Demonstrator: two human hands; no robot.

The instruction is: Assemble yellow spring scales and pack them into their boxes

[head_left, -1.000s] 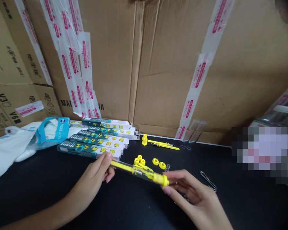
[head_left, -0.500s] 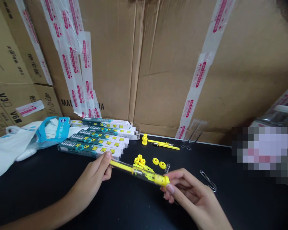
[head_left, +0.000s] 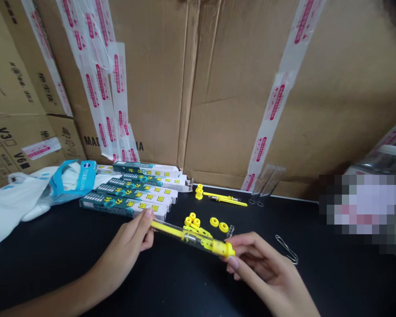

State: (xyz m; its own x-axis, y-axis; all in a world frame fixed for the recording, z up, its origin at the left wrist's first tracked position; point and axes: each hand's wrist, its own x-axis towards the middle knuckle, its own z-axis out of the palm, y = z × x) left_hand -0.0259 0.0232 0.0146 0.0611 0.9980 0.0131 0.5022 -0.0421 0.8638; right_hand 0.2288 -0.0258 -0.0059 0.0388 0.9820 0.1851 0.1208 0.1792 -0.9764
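A spring scale (head_left: 189,238) with a clear tube and yellow inner parts is held at a slant above the black table, its right end lower. My left hand (head_left: 133,235) pinches the tube's left end between thumb and fingers. At the other end, the thumb and fingers of my right hand (head_left: 262,268) close on the yellow end cap (head_left: 230,250). Inside the tube a metal spring shows beside a yellow rod. Just behind it lie small yellow caps (head_left: 192,219), two yellow rings (head_left: 219,224) and a small coil spring (head_left: 230,231).
Green and white boxes (head_left: 132,193) lie stacked at back left, beside a blue and white plastic bag (head_left: 74,180). Yellow rods (head_left: 224,199) and clear tubes (head_left: 267,185) are near the cardboard wall (head_left: 237,88). A metal wire hook (head_left: 287,250) lies at right.
The fingers of my right hand have shifted slightly around the yellow end cap, which sits a touch further right and looks slightly turned. My left hand keeps its place.
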